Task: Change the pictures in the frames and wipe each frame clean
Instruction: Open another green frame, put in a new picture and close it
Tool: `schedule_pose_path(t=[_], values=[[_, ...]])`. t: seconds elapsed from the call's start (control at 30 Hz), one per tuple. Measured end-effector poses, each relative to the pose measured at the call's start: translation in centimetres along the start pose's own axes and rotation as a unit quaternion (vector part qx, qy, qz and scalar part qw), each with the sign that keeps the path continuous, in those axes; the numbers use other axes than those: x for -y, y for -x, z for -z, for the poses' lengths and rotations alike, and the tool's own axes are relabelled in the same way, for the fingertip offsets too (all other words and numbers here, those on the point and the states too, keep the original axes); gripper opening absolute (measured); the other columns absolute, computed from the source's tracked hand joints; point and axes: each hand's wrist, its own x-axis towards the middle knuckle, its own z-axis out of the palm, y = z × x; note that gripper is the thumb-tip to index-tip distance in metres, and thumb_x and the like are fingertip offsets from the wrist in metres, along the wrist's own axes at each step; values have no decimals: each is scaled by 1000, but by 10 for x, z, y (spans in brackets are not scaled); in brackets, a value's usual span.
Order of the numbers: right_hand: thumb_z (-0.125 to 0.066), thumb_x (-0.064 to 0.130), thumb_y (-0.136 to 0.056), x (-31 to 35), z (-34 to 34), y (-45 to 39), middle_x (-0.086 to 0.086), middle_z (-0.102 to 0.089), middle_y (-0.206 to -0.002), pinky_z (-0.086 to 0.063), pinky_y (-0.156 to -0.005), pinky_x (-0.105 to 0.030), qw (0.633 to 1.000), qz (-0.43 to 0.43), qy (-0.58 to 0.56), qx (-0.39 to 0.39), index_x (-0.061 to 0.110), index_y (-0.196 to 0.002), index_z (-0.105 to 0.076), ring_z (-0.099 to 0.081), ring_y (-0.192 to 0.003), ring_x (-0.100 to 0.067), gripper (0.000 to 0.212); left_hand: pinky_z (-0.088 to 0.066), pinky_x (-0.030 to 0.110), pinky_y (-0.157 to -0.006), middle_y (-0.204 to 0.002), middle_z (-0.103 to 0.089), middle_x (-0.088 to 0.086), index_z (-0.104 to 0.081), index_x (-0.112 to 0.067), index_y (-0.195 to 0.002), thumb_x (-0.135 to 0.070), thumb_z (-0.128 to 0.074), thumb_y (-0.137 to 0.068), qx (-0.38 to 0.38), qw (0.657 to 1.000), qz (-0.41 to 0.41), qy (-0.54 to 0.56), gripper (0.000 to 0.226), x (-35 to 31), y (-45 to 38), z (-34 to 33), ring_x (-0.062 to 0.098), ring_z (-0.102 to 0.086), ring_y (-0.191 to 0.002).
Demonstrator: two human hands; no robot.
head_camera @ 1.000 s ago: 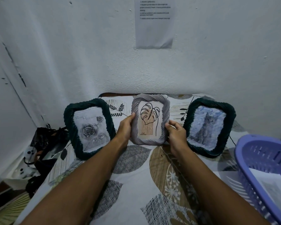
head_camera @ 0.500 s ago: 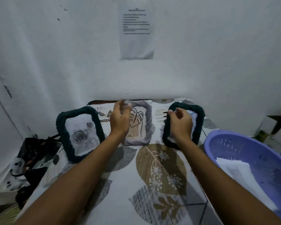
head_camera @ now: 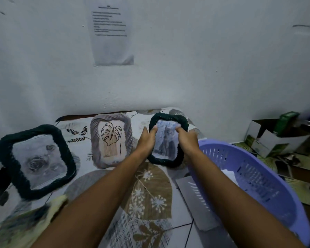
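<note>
- Head view: the right-hand dark green frame (head_camera: pixel 166 140), with a cat picture in it, is held by both hands at its upper corners. The left hand (head_camera: pixel 146 140) grasps the left edge with fingers curled over the front, and the right hand (head_camera: pixel 186 138) grasps the right edge the same way. The two-sided grip is judged to steady the frame for lifting or turning it so that its back can be reached.
- The frame stands at the far right of the patterned cloth (head_camera: pixel 147 194), near the wall (head_camera: pixel 186 77); whether its bottom edge touches the cloth cannot be told.
- A grey frame (head_camera: pixel 111 140) with a leaf drawing stands just left of the held one, and another dark green frame (head_camera: pixel 36 161) with a rose picture stands well to the left; neither is touched.
- A purple basket (head_camera: pixel 276 203) lies just beside the right forearm, with white sheets inside, judged to be spare pictures. It crowds the right side and could be knocked when the frame is drawn near.
- A printed sheet (head_camera: pixel 111 33) is stuck on the wall above, and boxes (head_camera: pixel 268 136) lie at the far right.
</note>
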Motion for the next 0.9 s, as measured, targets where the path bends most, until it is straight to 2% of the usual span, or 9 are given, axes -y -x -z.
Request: schedule_pose_path(t=[0.07, 0.13, 0.27, 0.33, 0.4, 0.53, 0.63, 0.73, 0.9], values=[[-55, 24, -93, 2, 0, 2, -15, -58, -106, -38, -76, -36, 1000, 10, -17, 14, -2, -117, -52, -56, -98, -32, 36, -41, 50, -104, -137, -53, 16, -46, -10, -136, -76, -34, -74, 3, 1000, 22, 4, 91, 2, -5, -1, 34, -52, -122], [-57, 21, -91, 8, 2, 6, -11, -49, -76, -33, -67, -35, 999, 23, -42, 10, 8, -86, -54, -51, -71, -25, 14, -46, 42, -98, -122, -63, 12, -62, -13, -115, -64, -35, -88, 0, 1000, 6, 21, 63, -11, 4, 1, 29, -59, -108], [-57, 16, -88, 31, 11, 19, -16, -53, -72, -34, -61, -32, 994, 59, -87, 6, 6, -73, -54, -49, -69, -20, 18, -49, 29, -77, -98, -67, -1, -64, -18, -97, -49, -35, -99, -17, 998, -38, 55, 42, -41, 21, 23, 15, -62, -89], [-55, 12, -89, 46, 14, 35, -23, -58, -76, -36, -60, -32, 990, 86, -110, 29, -8, -85, -61, -51, -69, -21, 21, -53, 36, -84, -97, -69, 0, -66, -17, -96, -49, -39, -98, -23, 996, -63, 67, 42, -56, 39, 42, 19, -65, -91], [-52, 7, -91, 56, 16, 54, -15, -59, -79, -38, -59, -30, 983, 110, -133, 56, -13, -97, -61, -52, -70, -19, 22, -52, 32, -77, -91, -69, -1, -65, -17, -92, -39, -42, -100, -29, 993, -78, 88, 33, -67, 63, 63, 15, -64, -83], [-51, 1, -90, 54, 11, 102, 3, -67, -72, -47, -65, -30, 971, 131, -151, 134, 14, -78, -69, -60, -64, -10, 26, -50, 27, -67, -85, -68, -5, -64, -19, -96, -30, -49, -98, -48, 988, -74, 128, 18, -65, 123, 106, 11, -62, -75], [-51, -3, -89, 35, -1, 132, 8, -71, -79, -49, -62, -23, 961, 117, -168, 188, 22, -83, -71, -62, -66, -4, 33, -49, 24, -59, -75, -70, -9, -62, -16, -110, -27, -53, -96, -77, 985, -45, 145, 20, -38, 158, 133, 9, -64, -68], [-53, -2, -88, 10, -16, 148, -1, -70, -113, -51, -74, -29, 958, 85, -166, 219, 15, -120, -66, -64, -92, -14, 39, -51, 28, -65, -100, -72, 2, -60, -16, -128, -25, -55, -95, -94, 983, -24, 156, 34, -9, 184, 149, 18, -65, -84], [-52, -6, -90, -23, -28, 160, -6, -73, -97, -53, -74, -33, 951, 58, -148, 266, 24, -136, -51, -68, -87, -19, 55, -51, 28, -73, -116, -68, 7, -54, -13, -135, -12, -53, -96, -138, 963, 16, 232, 39, 34, 202, 153, 17, -65, -96]])
